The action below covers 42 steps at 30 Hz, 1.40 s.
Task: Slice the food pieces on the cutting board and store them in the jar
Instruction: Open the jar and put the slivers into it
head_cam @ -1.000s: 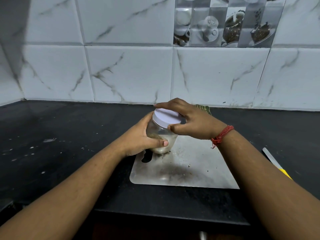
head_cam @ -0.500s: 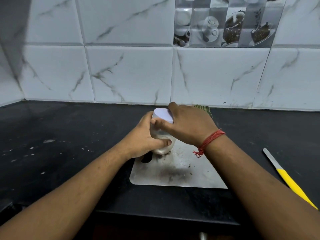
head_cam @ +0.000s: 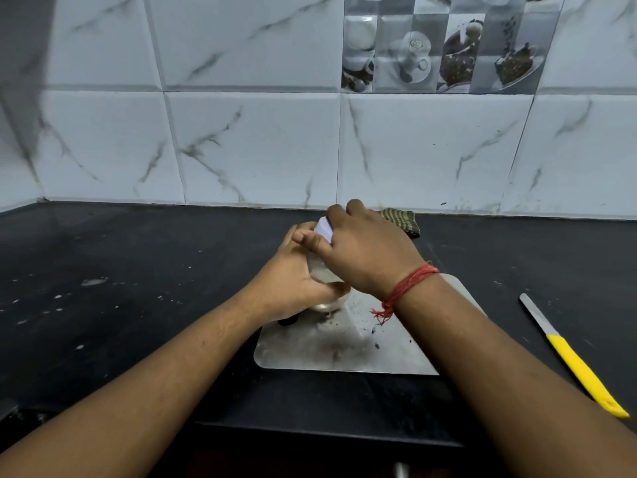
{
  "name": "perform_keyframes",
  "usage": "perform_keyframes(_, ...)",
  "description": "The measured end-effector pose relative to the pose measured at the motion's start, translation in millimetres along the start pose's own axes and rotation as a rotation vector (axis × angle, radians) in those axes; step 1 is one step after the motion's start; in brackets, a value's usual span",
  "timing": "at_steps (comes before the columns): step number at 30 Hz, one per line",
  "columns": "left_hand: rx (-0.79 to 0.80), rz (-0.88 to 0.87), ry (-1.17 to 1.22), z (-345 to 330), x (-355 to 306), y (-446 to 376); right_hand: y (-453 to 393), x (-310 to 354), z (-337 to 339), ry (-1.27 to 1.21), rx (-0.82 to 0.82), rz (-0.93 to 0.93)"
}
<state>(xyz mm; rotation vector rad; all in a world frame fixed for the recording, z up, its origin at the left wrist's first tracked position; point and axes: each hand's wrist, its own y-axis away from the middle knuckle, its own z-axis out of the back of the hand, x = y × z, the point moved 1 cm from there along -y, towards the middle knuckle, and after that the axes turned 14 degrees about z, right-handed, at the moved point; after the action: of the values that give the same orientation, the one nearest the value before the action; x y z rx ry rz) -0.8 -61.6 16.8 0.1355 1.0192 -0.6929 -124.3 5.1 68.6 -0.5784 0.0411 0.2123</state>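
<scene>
Over the cutting board [head_cam: 344, 353], the jar [head_cam: 322, 274] sits between both hands: left hand [head_cam: 293, 284] grips its body, right hand [head_cam: 368, 257] grasps the white lid [head_cam: 323, 228].

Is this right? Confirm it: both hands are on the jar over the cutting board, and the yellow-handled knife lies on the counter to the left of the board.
Not quite. The head view shows the yellow-handled knife on the counter to the right of the cutting board. The left hand and right hand are both on the jar.
</scene>
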Motion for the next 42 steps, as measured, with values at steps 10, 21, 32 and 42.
perform_keyframes(10,-0.058,0.025,-0.119,3.1,-1.6,6.4,22.0,-64.0,30.6,-0.364,0.069,0.195)
perform_keyframes(21,-0.090,-0.005,-0.179,-0.6,-2.8,5.9,11.2,-35.6,20.0,-0.166,0.129,-0.011)
perform_keyframes(32,-0.096,-0.023,-0.176,0.2,-3.3,6.1,10.1,-33.3,6.5,-0.287,-0.038,0.137)
perform_keyframes(42,-0.024,0.021,-0.091,4.1,1.1,5.8,16.3,-40.5,6.1,-0.373,0.014,0.219)
